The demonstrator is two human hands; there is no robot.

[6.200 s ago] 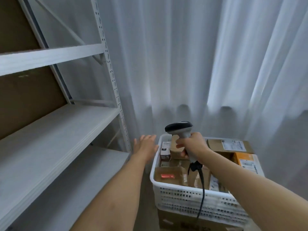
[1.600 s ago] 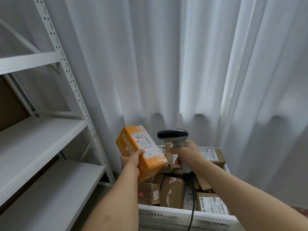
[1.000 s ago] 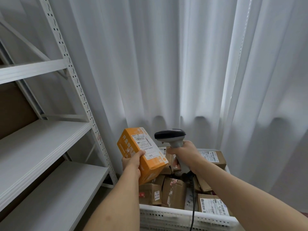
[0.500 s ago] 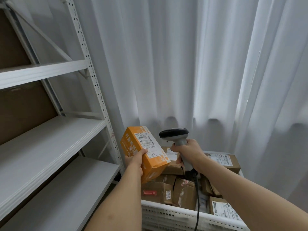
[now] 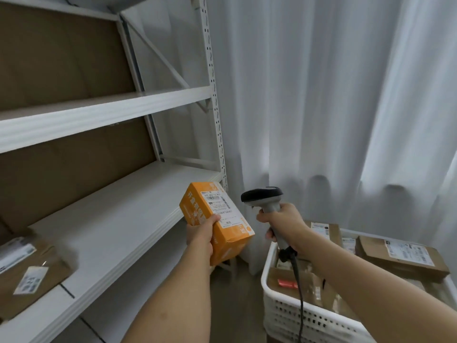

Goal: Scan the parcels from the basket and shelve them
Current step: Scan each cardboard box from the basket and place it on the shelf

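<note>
L thumb (image 5: 214, 219) lies across the white shipping label (image 5: 220, 209) w/ the other fingers curled round the underside: left hand (image 5: 200, 237) grips the orange parcel (image 5: 215, 222) at its near lower end. Parcel is a small oblong carton, bright orange, white printed characters down the left face, barcode + text lines on the label on top, an orange dot at the label's near corner. It's tilted, far end up, held in the air just off the front edge of the middle shelf (image 5: 118, 226), between shelf and scanner.

R fingers wrap the grey grip of the barcode scanner (image 5: 268, 206): right hand (image 5: 284, 225) holds it upright, black head up top, facing the parcel but apart from it. Black cable (image 5: 298, 288) hangs from the handle base down over the basket.

White perforated plastic basket (image 5: 294, 315) sits lower right, under the R forearm, w/ several brown cardboard parcels inside; one flat brown box (image 5: 400, 258) w/ a white label lies on top at the far right, another has a red tag.

White metal shelving rack (image 5: 215, 100) on the left, brown backing behind. One brown labelled parcel (image 5: 29, 276) already lies on the middle shelf, far left. White curtain (image 5: 333, 95) behind everything.
</note>
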